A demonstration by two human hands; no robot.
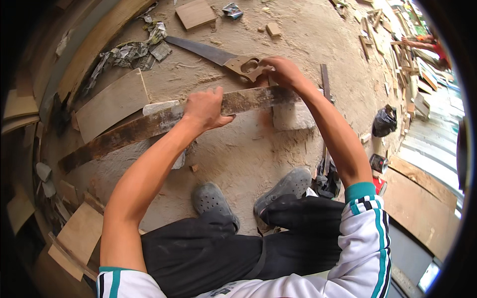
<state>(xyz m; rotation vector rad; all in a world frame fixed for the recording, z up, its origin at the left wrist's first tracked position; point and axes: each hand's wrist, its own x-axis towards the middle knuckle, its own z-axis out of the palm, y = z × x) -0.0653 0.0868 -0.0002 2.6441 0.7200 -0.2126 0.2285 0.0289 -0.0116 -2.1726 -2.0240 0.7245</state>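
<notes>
A long, dark, weathered wooden plank (131, 130) runs across in front of me, from the lower left up toward the right. My left hand (204, 108) grips it near its middle, fingers over the far edge and thumb on the near side. Beyond the plank is a handsaw (213, 53), its blade pointing left and its wooden handle to the right. At that handle, my right hand (282, 73) has its fingers curled onto the end; the exact hold is partly hidden. A pale block (293, 116) supports the plank's right end.
Crumpled paper (133, 55) and a thin board (112, 107) lie at the left. Small wood pieces (273, 30) and a square board (195, 14) are farther out. A black plastic bag (384, 120) and a can (378, 163) stand right. Another person's arm (420, 44) shows far right.
</notes>
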